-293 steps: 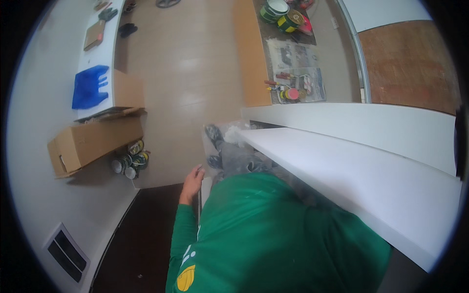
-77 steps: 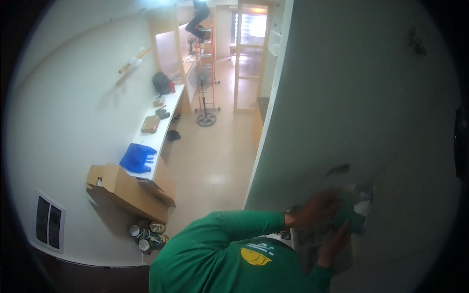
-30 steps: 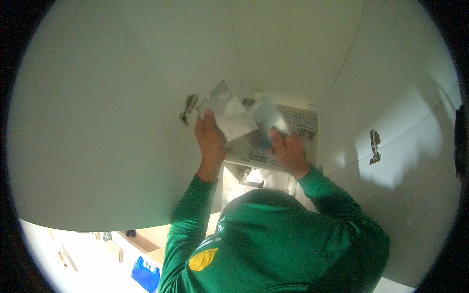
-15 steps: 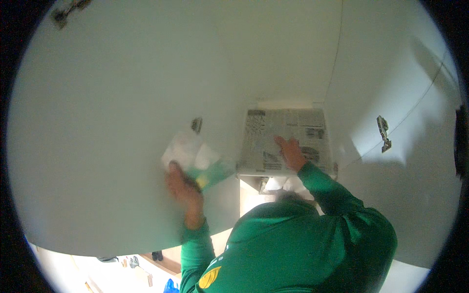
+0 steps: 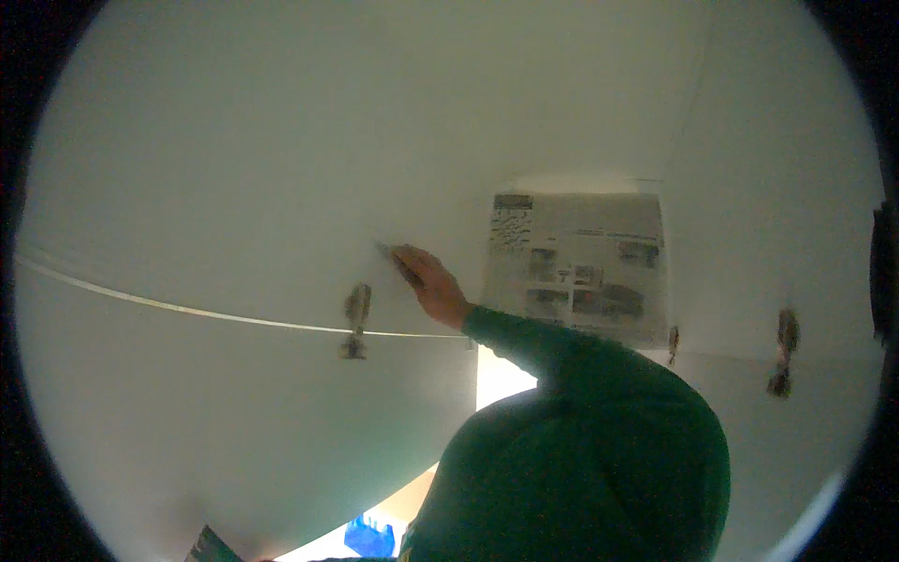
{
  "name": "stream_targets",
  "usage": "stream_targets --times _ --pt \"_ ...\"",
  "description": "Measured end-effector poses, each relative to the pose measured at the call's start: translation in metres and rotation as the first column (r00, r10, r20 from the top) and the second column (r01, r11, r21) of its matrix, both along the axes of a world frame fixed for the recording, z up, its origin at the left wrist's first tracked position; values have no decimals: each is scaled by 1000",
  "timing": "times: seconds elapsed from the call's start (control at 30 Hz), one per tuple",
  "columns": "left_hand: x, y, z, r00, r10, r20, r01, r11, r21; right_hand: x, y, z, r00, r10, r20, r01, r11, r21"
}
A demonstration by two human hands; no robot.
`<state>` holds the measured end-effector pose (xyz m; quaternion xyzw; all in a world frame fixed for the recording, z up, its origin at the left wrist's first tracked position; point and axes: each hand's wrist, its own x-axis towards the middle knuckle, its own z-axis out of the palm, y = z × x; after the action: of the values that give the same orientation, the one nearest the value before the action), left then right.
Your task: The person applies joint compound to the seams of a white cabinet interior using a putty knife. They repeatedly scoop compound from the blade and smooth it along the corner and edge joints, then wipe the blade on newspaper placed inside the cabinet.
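Note:
My right hand (image 5: 431, 281) reaches leftward across the cupboard's inside, near the pale left panel (image 5: 281, 187). Its fingers are held together, and a small greyish tip shows beyond them, too blurred to name. Just below that hand is a metal hinge (image 5: 357, 318). Only a sliver of my left hand (image 5: 266, 560) appears at the bottom edge, its fingers hidden. Beside it a dark, flat-looking piece with a pointed corner (image 5: 212, 547) pokes into view; whether the hand holds it does not show. A newspaper sheet (image 5: 581, 253) lines the surface to the right of my right hand.
Another metal hinge (image 5: 784, 351) sticks out on the right panel, and a smaller fitting (image 5: 673, 345) sits by the newspaper's lower right corner. A pale strip edge (image 5: 206, 313) runs across the left panel. Low down, a blue object (image 5: 369, 537) lies in the bright gap.
My right hand has moved left, off the newspaper to the left panel. My left hand, earlier with a white and green item, has dropped to the bottom edge. The view has shifted.

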<state>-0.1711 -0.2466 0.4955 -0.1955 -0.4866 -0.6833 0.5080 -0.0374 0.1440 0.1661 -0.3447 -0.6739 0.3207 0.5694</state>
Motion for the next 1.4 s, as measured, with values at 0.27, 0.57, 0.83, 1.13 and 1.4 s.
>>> stream_targets --times 0.27,0.57,0.83,1.13,1.4 --pt "-23 -71 10 995 93 -21 -96 957 -276 32 158 2 992 -122 -36 117 985 -124" --pt "-26 -52 8 974 215 -67 -223 881 -418 73 344 -17 953 -276 124 289 951 -106" --pt "-29 -58 8 973 -211 94 225 957 -184 62 156 36 998 -57 29 53 989 139" --pt "-79 -86 -23 804 529 -271 -576 579 -577 100 390 95 903 -379 204 387 922 2" --pt "-78 -125 -46 615 678 -402 -761 377 -528 78 190 128 987 -159 -13 151 912 382"
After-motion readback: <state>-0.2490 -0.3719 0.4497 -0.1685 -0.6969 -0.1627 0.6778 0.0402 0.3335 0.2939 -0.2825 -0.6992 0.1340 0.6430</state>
